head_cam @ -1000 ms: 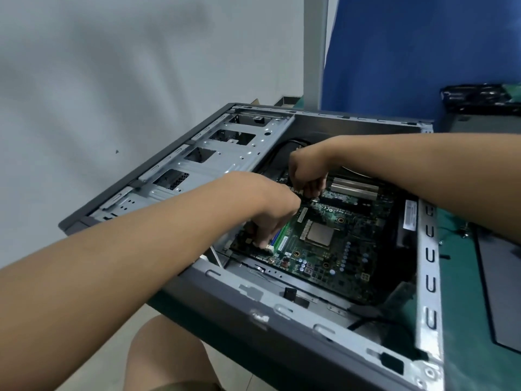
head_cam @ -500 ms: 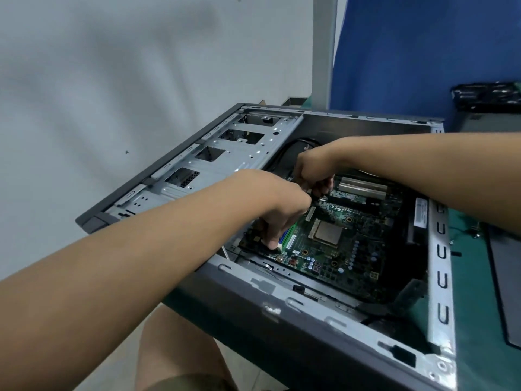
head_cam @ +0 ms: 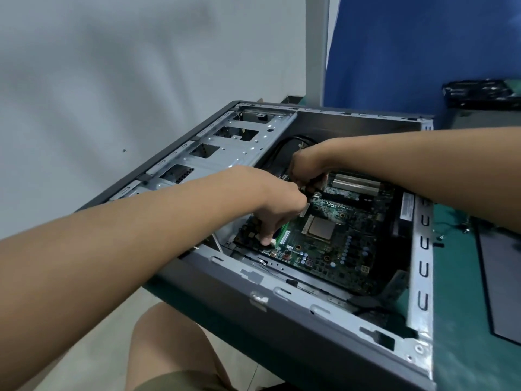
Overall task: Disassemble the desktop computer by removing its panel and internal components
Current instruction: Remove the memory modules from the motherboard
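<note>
Two ends of the green memory slot (head_cam: 283, 233), lying lengthwise away from the person on the motherboard (head_cam: 346, 249) in the open case (head_cam: 282, 320), meet curled fingers, left hand (head_cam: 277, 206) near, right hand (head_cam: 306, 165) far, any pinch hidden

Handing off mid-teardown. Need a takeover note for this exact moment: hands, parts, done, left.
Left hand: fingers curled down at the near end of the green memory slots, by a white clip; grip unclear.
Right hand: fingers curled at the slots' far end; what they hold is hidden.
Green motherboard sits inside the open grey metal computer case on the green mat.
Done: side panel off, no cooler over the square silver processor.
Left: whatever sits in the memory slots, motherboard, black cables.
</note>
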